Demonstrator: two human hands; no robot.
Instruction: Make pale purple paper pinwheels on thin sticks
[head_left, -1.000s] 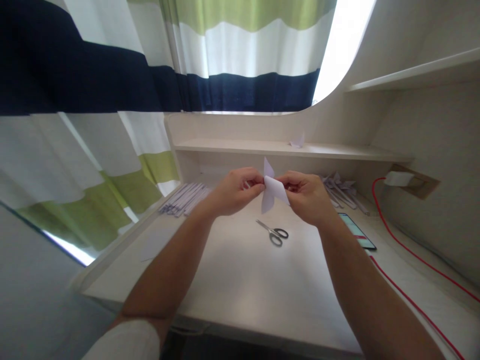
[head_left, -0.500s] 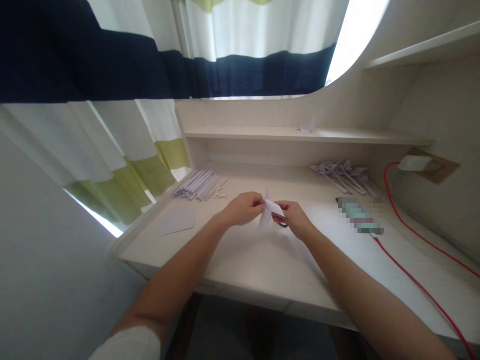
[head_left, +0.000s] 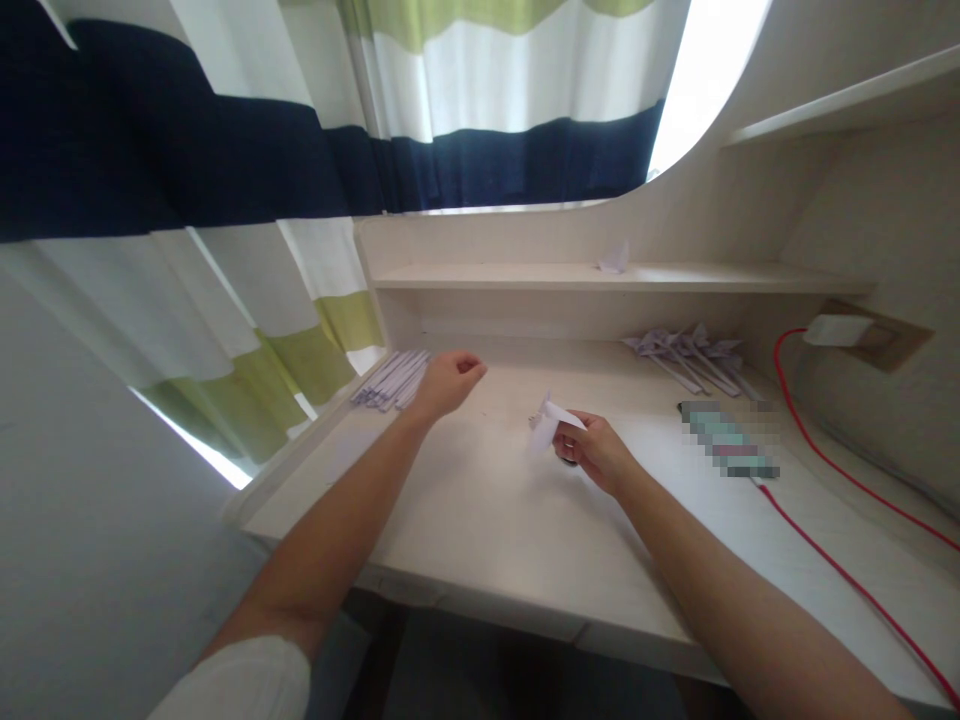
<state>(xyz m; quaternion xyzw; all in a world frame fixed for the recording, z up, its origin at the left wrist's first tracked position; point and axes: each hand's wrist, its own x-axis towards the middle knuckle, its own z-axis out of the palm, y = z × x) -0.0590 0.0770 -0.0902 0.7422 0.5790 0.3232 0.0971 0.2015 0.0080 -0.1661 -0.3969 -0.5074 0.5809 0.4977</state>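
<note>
A white paper pinwheel (head_left: 550, 428) is pinched between the thumb and fingers of my right hand (head_left: 598, 452), above the middle of the desk. A small dark loop (head_left: 568, 461), perhaps a scissors handle, shows under those fingers. My left hand (head_left: 451, 382) is apart from the pinwheel, over the right end of a row of rolled white paper sticks (head_left: 390, 380). Its fingers are curled together, and anything between them is too small or hidden to make out. A flat sheet of white paper (head_left: 350, 455) lies left of my left forearm.
Several paper pinwheels on sticks (head_left: 686, 352) lie at the back right. A phone (head_left: 727, 440), blurred out, is plugged into a red cable (head_left: 832, 568) on the right. A folded paper piece (head_left: 615, 258) stands on the shelf (head_left: 487, 275). Striped curtains (head_left: 480, 160) hang behind.
My left hand has let go of the pinwheel and moved left to the paper sticks. My right hand keeps the pinwheel and has shifted slightly right. The view has tilted a little.
</note>
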